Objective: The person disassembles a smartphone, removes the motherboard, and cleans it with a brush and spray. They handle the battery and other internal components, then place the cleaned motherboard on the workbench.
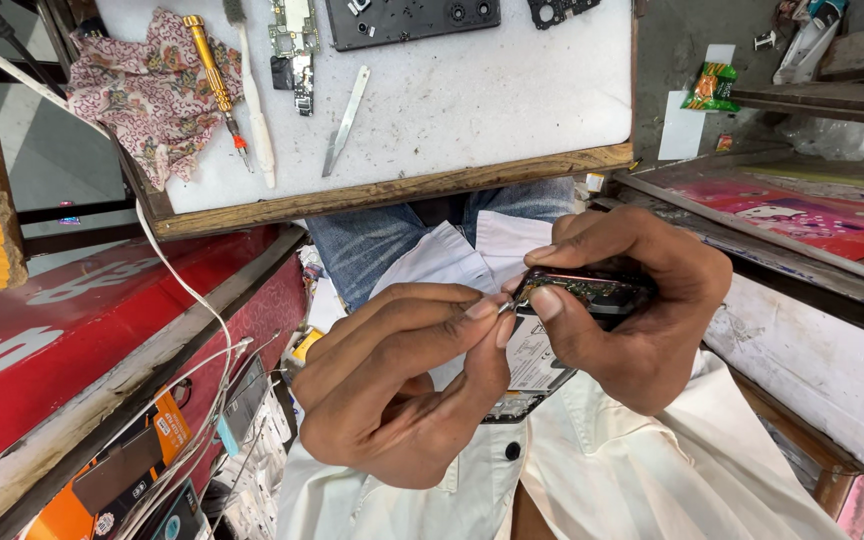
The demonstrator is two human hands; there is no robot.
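Two hands meet over the person's lap, below the near wooden edge of a white-topped bench [512, 120]. The room is a cramped stall: a red panel [102, 310] with white cables [202, 330] on the left, cluttered shelves on the right.

On the bench, from left to right, a floral cloth [147, 90] lies at the left edge, with a yellow-handled screwdriver [214, 75] and a white brush [255, 100] across it. Next come a small circuit board [294, 45], metal tweezers [346, 120], then a dark phone frame [412, 20] at the far edge, cut off by the top of the view.

The left hand [392, 390] has thumb and forefinger pinched narrowly on a thin metal tool, of which only the tip shows, touching the end of the opened phone [582, 292]. The right hand [632, 300] wraps firmly around that phone. Its long axis seems to run roughly left to right, with the exposed board end pointing left toward the tool. Fingers hide most of its body, and the paler part beneath it is hard to make out.
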